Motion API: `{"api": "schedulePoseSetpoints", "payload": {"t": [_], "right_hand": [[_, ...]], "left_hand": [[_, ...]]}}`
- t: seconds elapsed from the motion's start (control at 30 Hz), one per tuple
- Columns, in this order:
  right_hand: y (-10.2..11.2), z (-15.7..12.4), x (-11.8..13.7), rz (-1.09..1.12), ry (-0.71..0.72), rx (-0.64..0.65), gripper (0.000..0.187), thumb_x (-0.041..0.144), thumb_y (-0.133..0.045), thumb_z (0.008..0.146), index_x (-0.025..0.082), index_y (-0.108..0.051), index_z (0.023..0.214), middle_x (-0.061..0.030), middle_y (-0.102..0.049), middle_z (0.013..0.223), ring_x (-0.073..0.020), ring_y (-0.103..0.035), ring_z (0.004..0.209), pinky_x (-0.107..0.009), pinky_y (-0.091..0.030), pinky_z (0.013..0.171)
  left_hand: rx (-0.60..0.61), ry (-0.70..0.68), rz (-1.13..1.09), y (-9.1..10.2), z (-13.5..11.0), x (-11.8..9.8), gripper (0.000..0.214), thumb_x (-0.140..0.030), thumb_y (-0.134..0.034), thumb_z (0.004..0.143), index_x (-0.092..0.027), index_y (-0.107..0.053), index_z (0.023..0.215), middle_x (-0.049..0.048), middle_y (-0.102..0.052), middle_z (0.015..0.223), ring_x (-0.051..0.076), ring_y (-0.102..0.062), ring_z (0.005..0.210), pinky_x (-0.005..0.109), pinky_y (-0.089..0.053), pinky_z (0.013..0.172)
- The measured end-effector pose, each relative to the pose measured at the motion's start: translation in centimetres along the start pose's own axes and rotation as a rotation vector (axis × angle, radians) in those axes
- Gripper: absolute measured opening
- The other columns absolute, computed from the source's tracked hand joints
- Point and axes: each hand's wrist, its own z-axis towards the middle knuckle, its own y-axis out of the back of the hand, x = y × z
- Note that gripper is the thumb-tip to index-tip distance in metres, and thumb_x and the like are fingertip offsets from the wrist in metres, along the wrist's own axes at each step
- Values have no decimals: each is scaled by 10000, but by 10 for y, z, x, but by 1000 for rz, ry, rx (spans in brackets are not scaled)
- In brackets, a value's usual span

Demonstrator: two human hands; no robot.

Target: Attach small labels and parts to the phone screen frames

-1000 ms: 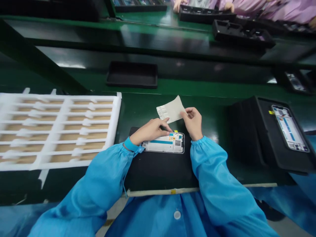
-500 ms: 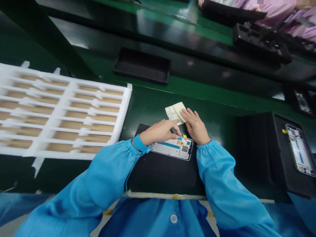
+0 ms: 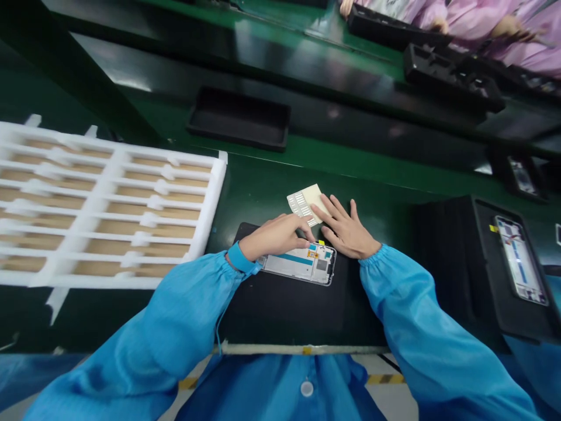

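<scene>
Green desk [image 3: 377, 196] carries everything we're tracking. Biggest item on it: white foam tray [image 3: 203, 210] at far left, slatted, brown showing between the slats. Then the black tray stack [image 3: 477, 257] at far right, with a second phone frame [image 3: 521, 260] lying in its top tray. Next, black mat [image 3: 284, 307] in front of us, and a shallow black tray [image 3: 239, 120] toward the back of the desk, well apart from our work.

Phone frame [image 3: 298, 266] lies flat on the mat, long side across us, our left wrist over its left end. Right hand [image 3: 348, 231] is spread wide, palm down, fingertips on the cream sheet [image 3: 305, 204]. Left hand [image 3: 283, 237] reaches over the frame, thumb and index drawn narrow near its far edge; can't tell if a small piece is between them.

What changed: a second ago our right hand had the sheet pinched up off the desk, bent. Now it's down just behind the frame, pressed under spread fingers. Our read: right hand has gone from carrying to steadying, so fine work is on the left.

Smallest: silver strips [image 3: 300, 203] in rows on the sheet; yellow tab [image 3: 321, 242] at the frame's far edge, beside the left fingertips.
</scene>
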Motion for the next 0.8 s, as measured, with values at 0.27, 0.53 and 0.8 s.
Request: {"api": "schedulePoseSetpoints", "payload": {"t": [0.27,0.53,0.8], "right_hand": [[0,35,3,56,17,-294,520,376,-234,1027,252,-284,1529,-46,-326,1572,-280,-193,1486,-667,17,1168],[7,51,-3,182,-82,-408,492,393,-193,1034,260,-382,1467,-94,-429,1502,-305,-338,1404,-637,-237,1120],[30,92,18,58,340,-191,230,226,-450,984,195,-676,959,-76,-658,960,-213,-581,913,-327,-481,797]], "left_hand": [[0,-37,-8,0,0,0,144,-235,-673,856,-229,-759,971,35,-717,1153,249,-597,1202,268,-471,875],[-71,-46,-4,-4,-12,2,149,-207,-687,839,-222,-750,974,42,-648,1302,230,-643,1118,255,-473,840],[-61,52,45,-4,-21,1,139,-247,-673,849,-244,-759,959,35,-416,1533,229,-677,1018,288,-483,835]]}}
